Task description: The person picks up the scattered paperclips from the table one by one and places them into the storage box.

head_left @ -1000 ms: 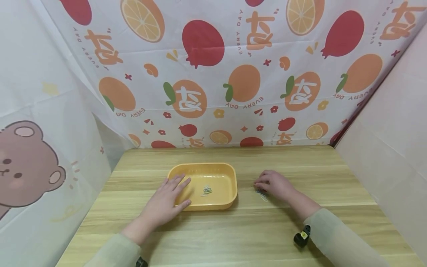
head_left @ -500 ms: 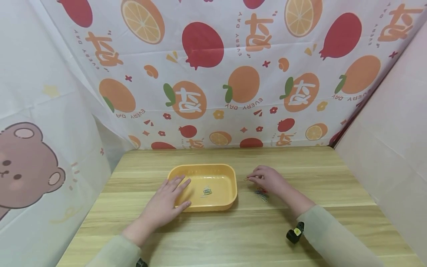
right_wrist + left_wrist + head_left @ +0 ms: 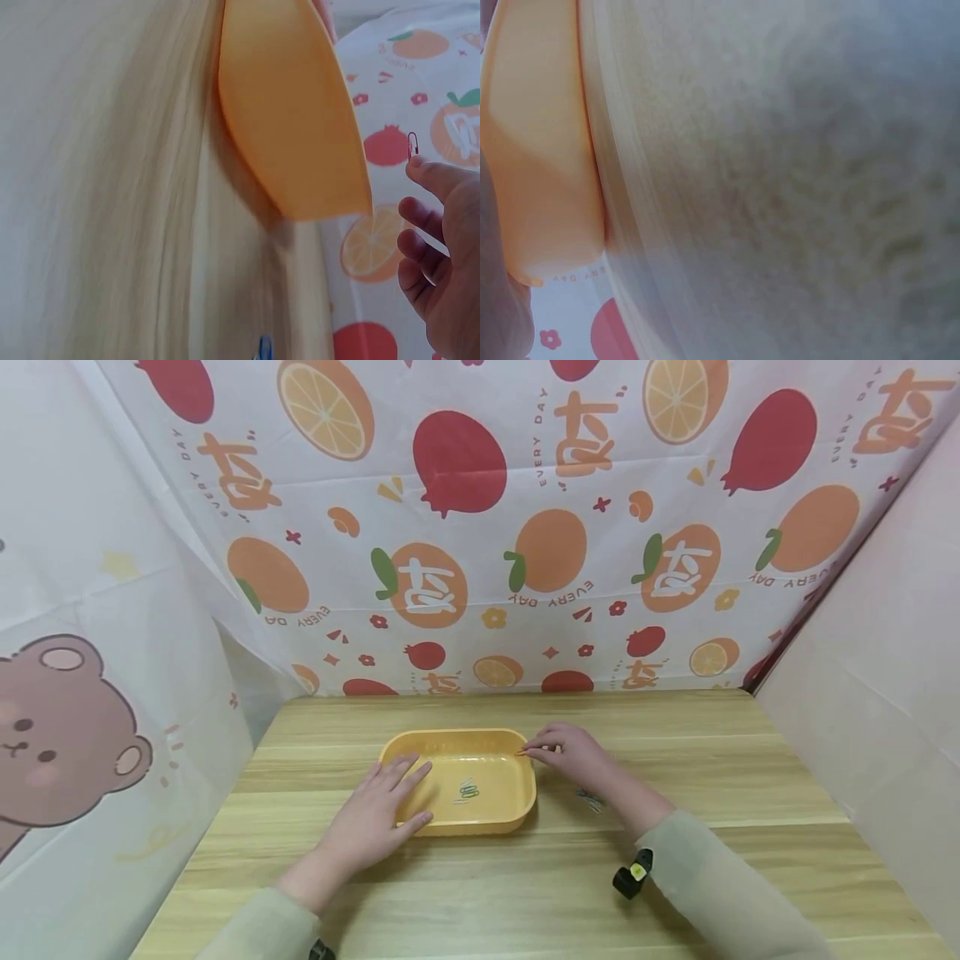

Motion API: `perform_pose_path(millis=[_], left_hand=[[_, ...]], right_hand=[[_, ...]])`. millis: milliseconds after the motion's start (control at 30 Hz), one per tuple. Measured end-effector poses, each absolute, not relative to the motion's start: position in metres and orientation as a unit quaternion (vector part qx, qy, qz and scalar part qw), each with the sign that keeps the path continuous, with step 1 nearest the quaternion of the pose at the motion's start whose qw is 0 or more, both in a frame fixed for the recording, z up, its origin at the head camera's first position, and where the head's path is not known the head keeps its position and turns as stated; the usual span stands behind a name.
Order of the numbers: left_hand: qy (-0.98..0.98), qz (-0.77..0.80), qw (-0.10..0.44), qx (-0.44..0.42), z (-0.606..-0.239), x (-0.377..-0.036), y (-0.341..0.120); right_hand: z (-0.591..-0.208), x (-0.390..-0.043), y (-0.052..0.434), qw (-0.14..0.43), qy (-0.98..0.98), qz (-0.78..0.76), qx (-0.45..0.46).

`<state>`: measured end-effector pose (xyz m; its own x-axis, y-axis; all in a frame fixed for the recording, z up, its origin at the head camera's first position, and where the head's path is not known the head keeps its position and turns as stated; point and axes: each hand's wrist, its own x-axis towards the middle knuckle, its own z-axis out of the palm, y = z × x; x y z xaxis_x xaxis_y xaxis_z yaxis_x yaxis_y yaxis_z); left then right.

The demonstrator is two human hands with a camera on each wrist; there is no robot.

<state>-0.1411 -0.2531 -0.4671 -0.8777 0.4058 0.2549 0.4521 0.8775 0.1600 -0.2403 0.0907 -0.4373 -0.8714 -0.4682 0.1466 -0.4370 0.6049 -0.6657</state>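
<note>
Paper clip (image 3: pixel 412 144): small and red, pinched at the fingertips of the right hand (image 3: pixel 573 754), held in the air just at the right rim of the yellow tray (image 3: pixel 529 793)
Right hand: thumb and forefinger closed on the clip, other fingers loosely curled beneath; it hovers over the tray's right edge, not resting on it
Left hand (image 3: pixel 375 814): fingers straight and spread, lying flat on the tray's left rim, holding nothing
Step in hand: by my reading, carrying one clip across to the tray
Next move calls for: a short reach over the rim and letting the pinch go above the tray floor, near the clips already inside (image 3: pixel 468 790)
Left on the table (image 3: pixel 697 760): a few more clips (image 3: pixel 589 797) beside the right forearm
</note>
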Motion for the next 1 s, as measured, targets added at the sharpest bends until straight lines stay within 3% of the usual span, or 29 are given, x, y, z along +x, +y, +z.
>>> perform_pose_path(millis=[633, 1000], left_hand=[[-0.964, -0.104, 0.108, -0.22, -0.471, -0.142, -0.252], [-0.964, -0.103, 0.106, -0.222, -0.465, -0.141, -0.252]], right_hand=[[-0.43, -0.236, 0.029, 0.047, 0.875, -0.387, -0.287], [-0.43, -0.233, 0.004, 0.048, 0.89, -0.309, -0.332]])
